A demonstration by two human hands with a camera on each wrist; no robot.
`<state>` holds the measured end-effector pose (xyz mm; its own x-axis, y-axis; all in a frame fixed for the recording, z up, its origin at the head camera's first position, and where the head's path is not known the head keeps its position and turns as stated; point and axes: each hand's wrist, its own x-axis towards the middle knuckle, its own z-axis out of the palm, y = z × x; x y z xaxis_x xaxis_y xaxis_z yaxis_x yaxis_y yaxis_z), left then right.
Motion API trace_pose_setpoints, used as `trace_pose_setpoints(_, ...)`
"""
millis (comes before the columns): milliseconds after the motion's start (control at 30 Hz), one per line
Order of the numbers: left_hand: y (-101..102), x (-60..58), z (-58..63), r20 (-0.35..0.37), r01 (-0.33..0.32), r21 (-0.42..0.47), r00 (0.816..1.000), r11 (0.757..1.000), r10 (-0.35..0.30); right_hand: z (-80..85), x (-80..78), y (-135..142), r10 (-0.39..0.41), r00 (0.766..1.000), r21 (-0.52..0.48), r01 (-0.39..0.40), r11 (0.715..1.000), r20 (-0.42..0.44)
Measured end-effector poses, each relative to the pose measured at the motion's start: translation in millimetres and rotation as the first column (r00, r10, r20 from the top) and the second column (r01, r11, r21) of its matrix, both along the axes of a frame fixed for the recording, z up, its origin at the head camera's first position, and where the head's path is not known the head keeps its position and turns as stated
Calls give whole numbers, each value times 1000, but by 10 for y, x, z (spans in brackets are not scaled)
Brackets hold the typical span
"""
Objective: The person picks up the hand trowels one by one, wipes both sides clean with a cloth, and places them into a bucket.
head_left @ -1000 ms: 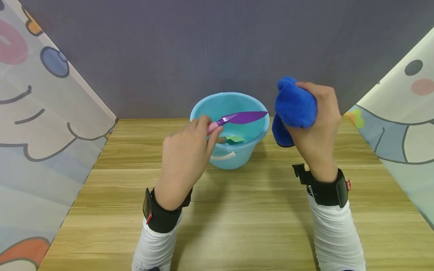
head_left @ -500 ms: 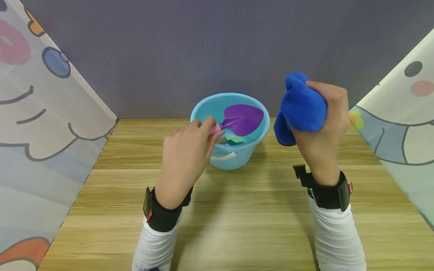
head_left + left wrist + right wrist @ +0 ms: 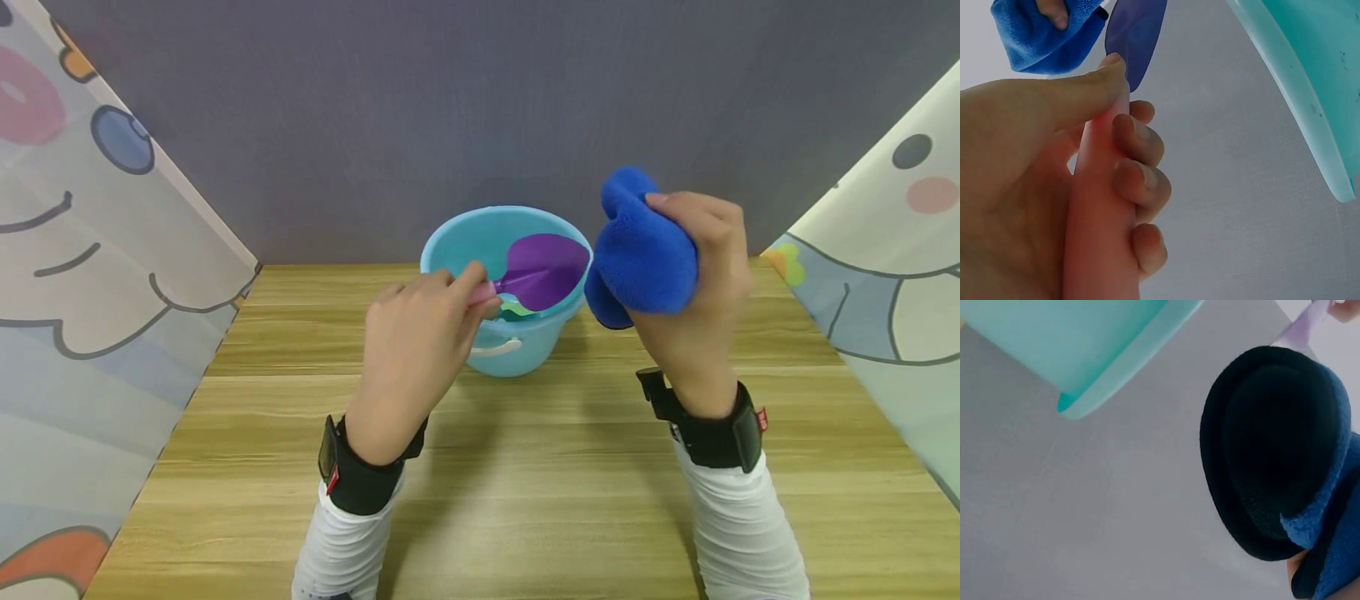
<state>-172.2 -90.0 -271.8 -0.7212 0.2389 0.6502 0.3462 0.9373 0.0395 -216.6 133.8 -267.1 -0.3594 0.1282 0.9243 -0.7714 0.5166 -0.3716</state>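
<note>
My left hand (image 3: 420, 333) grips the pink handle (image 3: 1100, 206) of a toy shovel, its fingers curled round it and the thumb along the top. The shovel's purple blade (image 3: 543, 271) points right, over the mouth of a light blue bucket (image 3: 498, 350), its broad face toward the head camera. To the right of the blade, my right hand (image 3: 701, 275) grips a bunched, fuzzy blue cloth (image 3: 645, 258). In the right wrist view a dark fold of the cloth (image 3: 1272, 450) hides most of that hand. Whether cloth and blade touch, I cannot tell.
Inside the bucket lies a light green object (image 3: 516, 309), mostly hidden by the shovel. A white handle (image 3: 497, 348) hangs on the bucket's front. The wooden table (image 3: 562, 500) meets a grey wall (image 3: 480, 108) at the back; cartoon-printed panels (image 3: 112, 333) flank it.
The shovel's blade has turned from nearly edge-on to broad face. My right hand with the cloth first shifted right, then came back left and lower, closer to the blade. The bucket stays put.
</note>
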Motion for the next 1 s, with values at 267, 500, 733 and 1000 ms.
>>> trace_pose_setpoints(267,9,4,14,-4,6,12,1000,1000,-6,-100,67,-137,160,987,222,-154,963,-10)
trace_pose_setpoints(500,21,7,33,-42,17,-12,999,1000,-17,-144,75,-243,161,985,383,-127,915,-57)
trace_pose_setpoints(733,38,-19,62,-137,56,-77,988,995,-66,-179,74,-280,123,992,467,-93,879,-33)
trace_pose_setpoints(1000,14,-12,69,-188,58,-96,979,994,-75,-184,65,-299,144,989,479,-107,871,-39)
